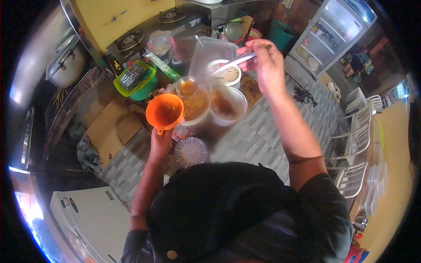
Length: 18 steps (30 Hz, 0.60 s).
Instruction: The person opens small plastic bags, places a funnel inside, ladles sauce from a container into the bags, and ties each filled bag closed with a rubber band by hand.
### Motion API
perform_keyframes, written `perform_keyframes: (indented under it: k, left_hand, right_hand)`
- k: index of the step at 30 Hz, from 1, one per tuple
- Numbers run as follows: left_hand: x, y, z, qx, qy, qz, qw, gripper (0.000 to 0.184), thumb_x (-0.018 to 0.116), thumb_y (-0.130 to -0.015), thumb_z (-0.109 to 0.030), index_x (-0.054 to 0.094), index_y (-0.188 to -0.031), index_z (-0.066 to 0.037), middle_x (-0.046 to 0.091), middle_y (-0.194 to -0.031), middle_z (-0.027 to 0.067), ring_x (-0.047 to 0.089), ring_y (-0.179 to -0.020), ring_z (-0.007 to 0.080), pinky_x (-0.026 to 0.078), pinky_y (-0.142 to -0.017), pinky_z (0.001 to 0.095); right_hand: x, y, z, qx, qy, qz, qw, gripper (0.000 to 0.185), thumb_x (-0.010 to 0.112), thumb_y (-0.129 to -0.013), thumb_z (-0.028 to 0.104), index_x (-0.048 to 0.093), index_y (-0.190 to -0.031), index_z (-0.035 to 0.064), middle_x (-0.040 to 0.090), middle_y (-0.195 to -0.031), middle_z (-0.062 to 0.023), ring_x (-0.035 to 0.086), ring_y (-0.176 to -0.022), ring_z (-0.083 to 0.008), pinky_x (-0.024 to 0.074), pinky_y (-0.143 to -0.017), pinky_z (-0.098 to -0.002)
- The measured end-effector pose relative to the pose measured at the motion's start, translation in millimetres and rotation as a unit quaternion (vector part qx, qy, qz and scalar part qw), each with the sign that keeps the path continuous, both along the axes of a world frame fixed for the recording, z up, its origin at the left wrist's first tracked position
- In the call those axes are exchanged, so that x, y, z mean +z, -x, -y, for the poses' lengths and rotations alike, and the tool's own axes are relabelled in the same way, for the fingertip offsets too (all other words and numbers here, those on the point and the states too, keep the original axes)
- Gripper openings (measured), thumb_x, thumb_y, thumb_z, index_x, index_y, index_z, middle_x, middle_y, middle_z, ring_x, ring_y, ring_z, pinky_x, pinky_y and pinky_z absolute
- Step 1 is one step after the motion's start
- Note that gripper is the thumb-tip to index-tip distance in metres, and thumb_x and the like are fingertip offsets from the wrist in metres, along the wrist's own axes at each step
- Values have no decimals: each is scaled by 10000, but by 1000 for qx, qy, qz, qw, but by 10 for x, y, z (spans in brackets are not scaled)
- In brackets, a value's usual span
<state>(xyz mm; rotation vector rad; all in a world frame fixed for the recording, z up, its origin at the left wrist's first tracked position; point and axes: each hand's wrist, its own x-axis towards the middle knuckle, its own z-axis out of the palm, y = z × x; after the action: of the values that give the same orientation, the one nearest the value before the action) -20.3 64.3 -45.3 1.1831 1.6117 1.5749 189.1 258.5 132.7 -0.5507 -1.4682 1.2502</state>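
Observation:
An orange funnel [164,110] with brownish liquid in its bowl is in my left hand [161,142], whose fingers are mostly hidden under it. My right hand [265,61] is raised and closed round the handle of a metal ladle [187,87]. The ladle's bowl, full of orange-brown liquid, hangs beside the funnel, over a wide tub of orange-brown food [197,105]. Right of that tub stands a white bucket [237,107] with brown liquid inside. Behind the bucket is a white tub with a labelled lid [227,72]. A striped plate [190,152] lies nearest to me.
Cutlery lies in a green basin [142,83] at the left, near a green-wrapped roll [162,65]. A clear plastic container [210,48] and gas burners [129,40] are farther back. White chairs [353,179] line the right, with a glass-door fridge [329,37] behind. A person [359,61] is far off.

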Motion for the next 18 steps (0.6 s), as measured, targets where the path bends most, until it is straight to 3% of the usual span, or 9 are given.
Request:
perform_keyframes:
  k: [3,7,9,10,12,15,16,18]
  left_hand:
    - [132,-99,187,58,38,-58,996,221,450,-876,-152,568,-1009,-21,599,-952,74,554,-856,195,448,-746,322]
    - [146,-120,354,74,53,-51,995,213,496,-861,-151,559,-1020,-24,585,-951,69,543,-866,187,444,-741,310]
    - [285,-185,443,95,60,-27,993,233,536,-849,-172,556,-1026,-22,575,-946,67,535,-875,189,441,-746,312]
    - [233,-176,470,95,60,-27,993,233,536,-849,-172,556,-1026,-22,575,-946,67,535,-875,189,441,-746,312]
    - [111,-147,513,93,-1,-13,996,185,506,-834,-50,543,-1008,0,588,-920,44,547,-838,129,444,-719,265]
    - [135,-147,642,80,76,7,994,185,503,-826,-37,542,-1003,1,586,-935,55,546,-859,141,441,-739,276]
    - [102,-143,685,83,74,8,994,185,503,-826,-37,542,-1003,1,586,-935,55,546,-859,141,441,-739,276]
    - [17,-129,771,79,-8,27,996,194,488,-816,-12,542,-1002,2,589,-940,61,551,-866,154,438,-753,285]
  right_hand:
    - [-208,109,60,37,25,12,999,209,438,-911,211,470,-939,6,614,-856,-142,608,-688,-167,502,-556,-239]
    - [-277,262,284,73,-2,107,992,210,448,-910,204,490,-976,10,608,-865,-109,610,-721,-155,499,-567,-248]
    - [-217,331,385,105,-107,301,942,211,459,-903,195,520,-994,15,608,-878,-95,607,-716,-140,493,-595,-256]
    - [-257,389,382,105,-107,302,942,211,459,-903,195,520,-994,15,608,-878,-95,607,-716,-140,493,-595,-256]
    - [-398,526,328,191,-224,302,907,214,465,-893,189,541,-991,14,607,-891,-107,606,-696,-140,483,-618,-260]
    - [-537,751,302,225,-254,351,873,176,512,-853,201,562,-956,68,599,-864,-124,603,-710,-240,474,-644,-346]
    - [-587,813,296,244,-266,366,858,145,540,-828,210,573,-913,98,595,-840,-135,599,-727,-300,472,-651,-398]
    - [-662,897,294,248,-288,396,836,145,553,-815,219,580,-894,100,599,-840,-130,593,-749,-313,468,-660,-406]
